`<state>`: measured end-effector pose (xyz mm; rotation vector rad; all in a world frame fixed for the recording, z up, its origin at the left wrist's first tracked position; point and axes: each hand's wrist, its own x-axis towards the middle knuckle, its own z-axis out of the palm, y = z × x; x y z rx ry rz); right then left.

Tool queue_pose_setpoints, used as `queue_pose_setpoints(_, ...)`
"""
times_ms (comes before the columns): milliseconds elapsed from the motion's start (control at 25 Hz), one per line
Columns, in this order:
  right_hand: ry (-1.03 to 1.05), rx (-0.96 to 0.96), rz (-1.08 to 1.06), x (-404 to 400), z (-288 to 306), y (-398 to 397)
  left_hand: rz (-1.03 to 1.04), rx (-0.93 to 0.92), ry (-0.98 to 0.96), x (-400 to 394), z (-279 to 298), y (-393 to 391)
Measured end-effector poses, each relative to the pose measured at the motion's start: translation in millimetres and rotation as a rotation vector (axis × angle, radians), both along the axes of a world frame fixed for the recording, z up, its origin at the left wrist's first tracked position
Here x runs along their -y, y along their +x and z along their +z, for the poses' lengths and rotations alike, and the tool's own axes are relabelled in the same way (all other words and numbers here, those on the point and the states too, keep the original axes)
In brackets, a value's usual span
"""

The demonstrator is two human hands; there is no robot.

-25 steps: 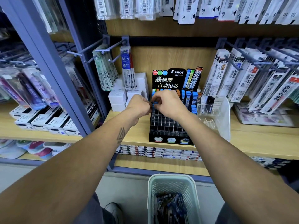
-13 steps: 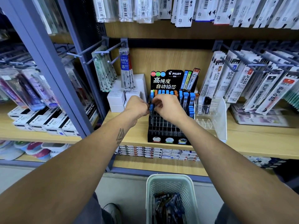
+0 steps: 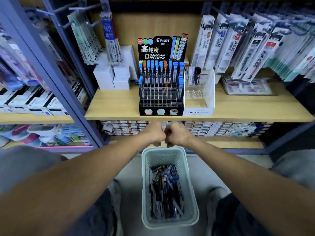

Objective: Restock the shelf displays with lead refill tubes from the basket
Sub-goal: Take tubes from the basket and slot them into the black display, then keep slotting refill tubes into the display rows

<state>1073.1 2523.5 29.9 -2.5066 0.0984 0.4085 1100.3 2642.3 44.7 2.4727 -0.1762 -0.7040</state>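
Left hand, right hand above basket: fingers curled under, blurred; grip undeterminable.

Wooden shelves on blue-grey metal uprights above a pale floor.

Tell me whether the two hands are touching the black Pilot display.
Apart. The head view shows left hand and right hand below the shelf edge, Pilot display above.

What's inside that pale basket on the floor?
The basket holds a loose heap of lead refill tubes, mostly dark with blue ends, lying at all angles. Tubes deeper in the heap and the basket's bottom are covered, so their number cannot be told.
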Motion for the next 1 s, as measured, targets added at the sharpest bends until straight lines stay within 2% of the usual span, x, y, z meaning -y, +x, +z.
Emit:
queue_pose_setpoints(120, -0.008, -0.189, -0.079, 0.2, -62.1, -30.7, 0.052, -0.179, 0.008, 2.8, -55.8, -25.3)
queue_pose_setpoints(400, 0.057, -0.405, -0.198, -16.7, -159.8, -61.9, 0.167, -0.319, 0.032, -4.1, -163.7, -61.9)
queue_pose_setpoints(560, -0.003, -0.589, -0.226, -21.1, -180.8, -73.2, 0.131, -0.487, 0.159, -5.0, -203.6, -77.8)
queue_pose_setpoints(680, -0.023, -0.645, -0.230, -23.5, -185.9, -79.9, 0.049, -0.608, 0.201, -6.8, -224.2, -89.3)
queue_pose_setpoints(920, -0.026, -0.749, -0.188, -31.3, -204.1, -99.5, 0.070, -0.581, 0.197, -7.5, -242.4, -115.3)
queue_pose_setpoints(1000, -0.061, -0.777, -0.200, -30.9, -203.4, -103.5, 0.077, -0.572, 0.255, -7.3, -245.4, -119.8)
